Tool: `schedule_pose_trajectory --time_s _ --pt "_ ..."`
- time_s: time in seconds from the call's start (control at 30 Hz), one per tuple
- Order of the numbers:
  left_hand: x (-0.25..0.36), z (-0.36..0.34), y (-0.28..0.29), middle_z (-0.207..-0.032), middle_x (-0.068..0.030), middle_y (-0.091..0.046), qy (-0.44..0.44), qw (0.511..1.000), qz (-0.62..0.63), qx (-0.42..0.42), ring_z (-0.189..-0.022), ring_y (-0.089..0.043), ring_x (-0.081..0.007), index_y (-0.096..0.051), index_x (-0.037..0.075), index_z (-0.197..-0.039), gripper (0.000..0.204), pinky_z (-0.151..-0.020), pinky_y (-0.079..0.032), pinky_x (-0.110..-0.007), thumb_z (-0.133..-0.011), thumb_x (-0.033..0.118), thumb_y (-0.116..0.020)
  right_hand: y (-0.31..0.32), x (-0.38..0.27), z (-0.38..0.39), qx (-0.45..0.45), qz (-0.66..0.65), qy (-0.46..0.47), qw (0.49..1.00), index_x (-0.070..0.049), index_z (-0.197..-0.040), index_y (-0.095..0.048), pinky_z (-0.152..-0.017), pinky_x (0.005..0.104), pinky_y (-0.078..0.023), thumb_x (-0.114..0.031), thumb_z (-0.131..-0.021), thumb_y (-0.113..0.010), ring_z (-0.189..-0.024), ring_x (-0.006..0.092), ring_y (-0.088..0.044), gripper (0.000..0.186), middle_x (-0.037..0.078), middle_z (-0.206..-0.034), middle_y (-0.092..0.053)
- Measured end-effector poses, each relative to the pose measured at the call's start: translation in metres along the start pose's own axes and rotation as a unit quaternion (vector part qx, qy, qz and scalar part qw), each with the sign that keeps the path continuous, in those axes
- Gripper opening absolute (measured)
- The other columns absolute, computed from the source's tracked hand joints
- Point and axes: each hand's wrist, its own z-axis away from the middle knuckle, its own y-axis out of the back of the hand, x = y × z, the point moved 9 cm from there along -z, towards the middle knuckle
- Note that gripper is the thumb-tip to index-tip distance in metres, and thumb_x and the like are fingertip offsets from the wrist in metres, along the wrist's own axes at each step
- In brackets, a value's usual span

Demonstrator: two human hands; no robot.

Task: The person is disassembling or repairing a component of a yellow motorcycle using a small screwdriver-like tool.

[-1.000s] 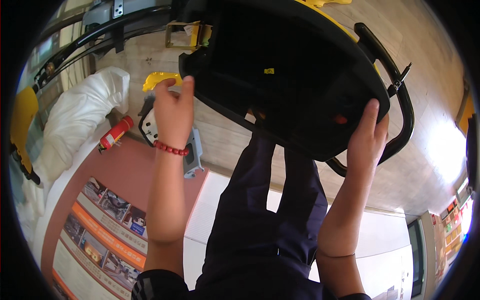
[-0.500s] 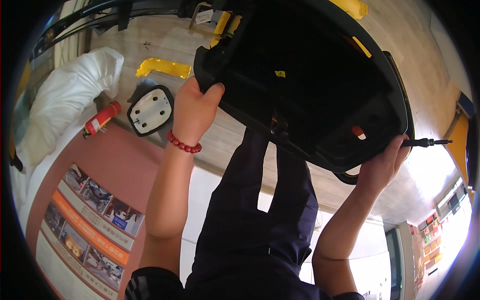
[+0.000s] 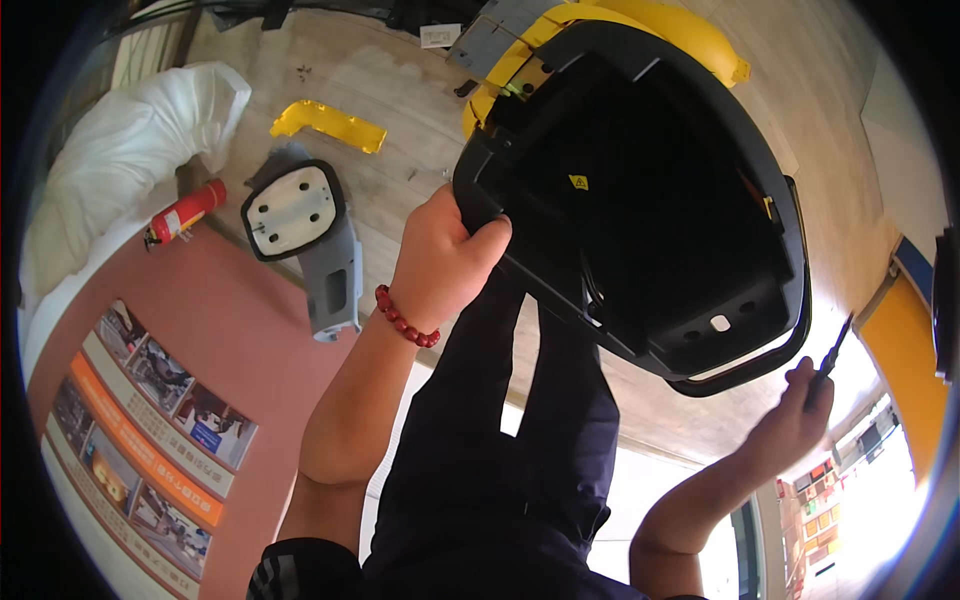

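A deep black plastic storage tub (image 3: 640, 200) with a small yellow warning label inside sits tilted in front of my legs, over a yellow body shell (image 3: 700, 45). My left hand (image 3: 447, 247), with a red bead bracelet on the wrist, is closed round the tub's near left rim, thumb on top. At the right, apart from the tub and its black grab rail (image 3: 745, 375), my right hand (image 3: 797, 420) is wrapped round a dark screwdriver (image 3: 836, 350). The screwdriver's tip points up and away. A dark cable (image 3: 590, 280) shows inside the tub.
On the floor to the left lie a curved yellow trim piece (image 3: 330, 123) and a grey part with a white, holed plate (image 3: 292, 210). Beyond them are a red fire extinguisher (image 3: 187, 212) and a white plastic-wrapped bundle (image 3: 140, 140). A yellow-orange panel (image 3: 900, 330) stands at the far right.
The tub has come down and right, looking smaller, with more of the yellow shell showing. My right hand has let go of its rim and moved right and nearer, keeping the screwdriver.
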Motion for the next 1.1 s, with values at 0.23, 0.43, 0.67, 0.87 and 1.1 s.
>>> schedule_pose_trajectory --time_s 0.23,0.43,0.67,0.87,1.1 --pt "-0.003 0.004 -0.002 -0.074 -0.0054 -0.064 -0.001 1.000 0.024 0.005 -0.068 -0.058 -0.0137 -0.064 0.000 -0.096 0.017 -0.065 -0.047 -0.030 -0.085 0.013 -0.063 -0.060 -0.198 -0.073 -0.242 -0.158 0.393 0.873 -0.008 -0.117 -0.070 -0.092 0.0306 -0.048 -0.034 -0.103 -0.049 -0.098 0.0190 -0.065 0.036 0.010 -0.109 -0.070" --pt "-0.005 0.005 -0.006 -0.080 -0.0089 -0.068 -0.003 0.999 0.045 0.012 -0.073 -0.063 -0.0181 -0.065 0.000 -0.099 0.019 -0.069 -0.050 -0.032 -0.084 0.013 -0.063 -0.181 -0.296 -0.066 -0.503 -0.081 0.383 0.770 -0.011 -0.122 -0.069 -0.086 0.0254 -0.048 -0.027 -0.102 -0.053 -0.095 0.0134 -0.061 0.030 0.005 -0.105 -0.067" --pt "-0.016 0.005 -0.012 -0.068 -0.0077 -0.063 0.008 0.997 0.080 0.016 -0.060 -0.061 -0.0165 -0.062 0.000 -0.092 0.015 -0.057 -0.048 -0.029 -0.081 0.010 -0.066 -0.215 -0.324 -0.068 -0.534 0.083 0.423 0.728 -0.008 -0.120 -0.069 -0.067 0.0189 -0.036 -0.018 -0.097 -0.054 -0.074 0.0045 -0.047 0.029 -0.004 -0.077 -0.050" --pt "-0.017 0.004 -0.017 -0.067 -0.0095 -0.063 0.018 0.992 0.127 -0.018 -0.057 -0.061 -0.0186 -0.061 -0.001 -0.095 0.020 -0.055 -0.049 -0.030 -0.080 0.010 -0.067 -0.221 -0.334 -0.067 -0.554 -0.035 0.411 0.723 -0.004 -0.121 -0.068 -0.078 0.0213 -0.040 -0.013 -0.096 -0.053 -0.079 0.0079 -0.048 0.030 -0.002 -0.080 -0.049" --pt "-0.015 0.001 -0.015 -0.054 -0.0130 -0.057 0.007 0.995 0.101 -0.012 -0.052 -0.062 -0.0308 -0.054 -0.003 -0.083 0.024 -0.053 -0.050 -0.037 -0.077 0.015 -0.069 -0.226 -0.330 -0.034 -0.570 0.050 0.479 0.665 -0.006 -0.117 -0.070 -0.094 0.0276 -0.047 -0.015 -0.096 -0.056 -0.103 0.0161 -0.064 0.028 0.009 -0.114 -0.070"
